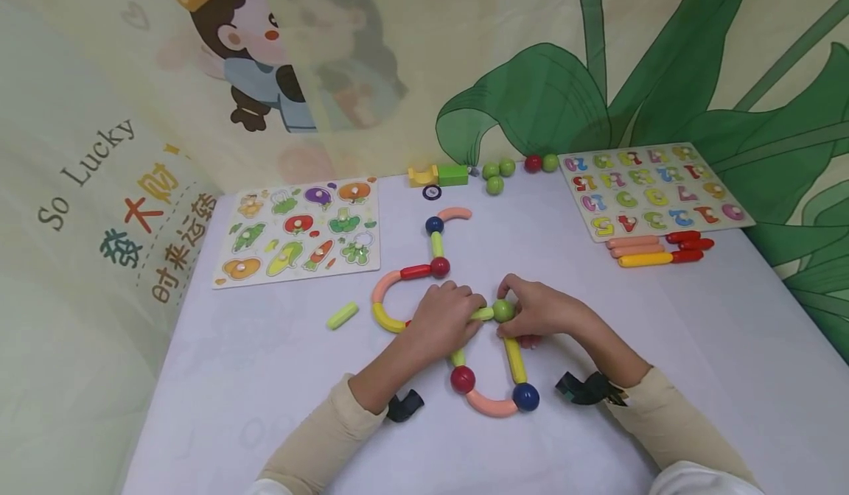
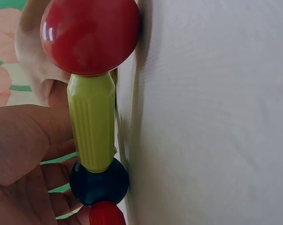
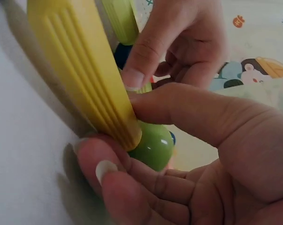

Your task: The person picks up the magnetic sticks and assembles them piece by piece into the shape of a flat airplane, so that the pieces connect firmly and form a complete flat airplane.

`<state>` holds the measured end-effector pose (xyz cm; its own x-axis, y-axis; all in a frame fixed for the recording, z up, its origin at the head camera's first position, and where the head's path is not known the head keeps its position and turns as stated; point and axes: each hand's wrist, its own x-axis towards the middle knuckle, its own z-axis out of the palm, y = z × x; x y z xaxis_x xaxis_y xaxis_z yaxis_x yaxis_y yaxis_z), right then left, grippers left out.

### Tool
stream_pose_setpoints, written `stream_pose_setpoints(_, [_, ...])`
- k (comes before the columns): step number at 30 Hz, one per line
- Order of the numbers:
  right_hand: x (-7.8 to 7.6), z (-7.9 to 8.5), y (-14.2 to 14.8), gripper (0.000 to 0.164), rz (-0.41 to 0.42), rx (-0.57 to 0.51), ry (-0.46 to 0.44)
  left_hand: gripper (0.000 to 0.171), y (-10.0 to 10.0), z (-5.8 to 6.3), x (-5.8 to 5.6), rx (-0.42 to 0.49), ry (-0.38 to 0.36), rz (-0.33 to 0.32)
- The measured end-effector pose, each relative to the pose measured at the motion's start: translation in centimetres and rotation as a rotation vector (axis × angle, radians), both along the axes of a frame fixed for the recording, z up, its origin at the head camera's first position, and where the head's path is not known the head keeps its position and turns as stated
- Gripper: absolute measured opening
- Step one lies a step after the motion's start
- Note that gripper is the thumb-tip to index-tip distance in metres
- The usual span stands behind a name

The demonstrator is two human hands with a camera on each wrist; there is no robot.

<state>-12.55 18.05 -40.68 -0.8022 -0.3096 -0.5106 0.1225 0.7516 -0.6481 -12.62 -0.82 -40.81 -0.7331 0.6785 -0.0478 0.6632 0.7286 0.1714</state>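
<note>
My left hand [image 1: 451,312] pinches a light green stick [image 1: 484,314], whose end meets a green ball [image 1: 503,310]. The right hand [image 1: 540,309] has thumb and index finger around that ball, at the joint with a yellow stick [image 3: 85,75]. This yellow stick runs to a dark blue ball [image 1: 526,397], then a pink curved piece [image 1: 491,404] leads to a red ball [image 1: 462,379]. From the red ball, another light green stick [image 2: 92,122] reaches a second dark blue ball [image 2: 100,182], which the left hand hides in the head view.
Linked sticks and balls continue past a pink-and-yellow curve [image 1: 386,289] to another red ball [image 1: 440,267]. A loose light green stick [image 1: 342,316] lies left. Vegetable board [image 1: 298,278] and number board [image 1: 600,236] flank loose green balls [image 1: 494,185]; spare sticks [image 1: 645,258] lie right.
</note>
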Motion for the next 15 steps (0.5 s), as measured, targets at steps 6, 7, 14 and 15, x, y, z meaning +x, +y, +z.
stream_pose_setpoints(6, [-0.08,0.21,0.69,0.049,0.005,-0.044,-0.033,0.037,0.07,0.02,0.04,0.0,-0.012,-0.004])
stream_pose_setpoints(7, [-0.11,0.15,0.74,0.047,0.011,-0.046,-0.034,0.038,0.1,0.0,0.02,-0.004,-0.014,-0.003])
stream_pose_setpoints(14, [-0.38,-0.3,0.82,0.043,0.051,-0.036,-0.026,0.039,0.18,-0.06,0.01,-0.01,-0.026,0.006])
stream_pose_setpoints(15, [-0.41,-0.35,0.81,0.043,0.055,-0.035,-0.025,0.039,0.19,-0.05,0.03,-0.009,-0.028,0.008])
